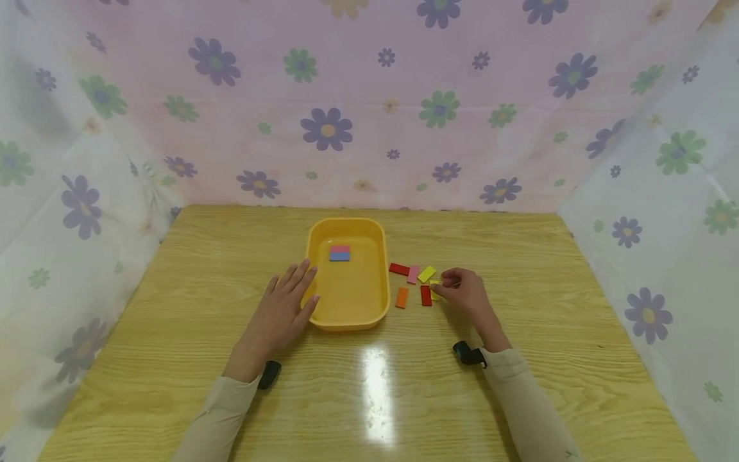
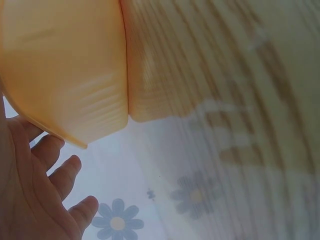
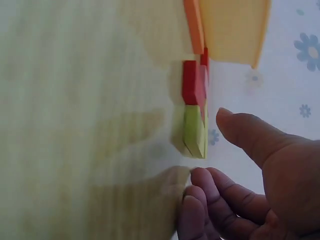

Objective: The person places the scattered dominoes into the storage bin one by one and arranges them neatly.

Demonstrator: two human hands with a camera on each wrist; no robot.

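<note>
Along the left rim of the yellow plastic tray (image 1: 346, 326), the left hand (image 1: 283, 308) is resting with its fingers extended, grasping nothing. On the table (image 1: 519, 256) to the tray's right, the right hand (image 1: 464, 295) is hovering about the yellow tile (image 1: 435, 296), thumb and fingertips standing apart; it is not gripping, and I cannot tell whether the thumb is touching. That tile is lying just beside the near red tile (image 1: 426, 296), so a loosely aimed pinch could be catching both or knocking the red one askew. The lime tile (image 1: 426, 274), pink tile (image 1: 413, 274) and far red tile (image 1: 399, 269) are sitting close by, where a trailing finger could be scattering them. The orange tile (image 1: 401, 298) is lying nearer the tray. If the left hand were pressing harder, the tray could be tipping or sliding, jostling the pink piece (image 1: 339, 249) and blue piece (image 1: 339, 256) inside.
</note>
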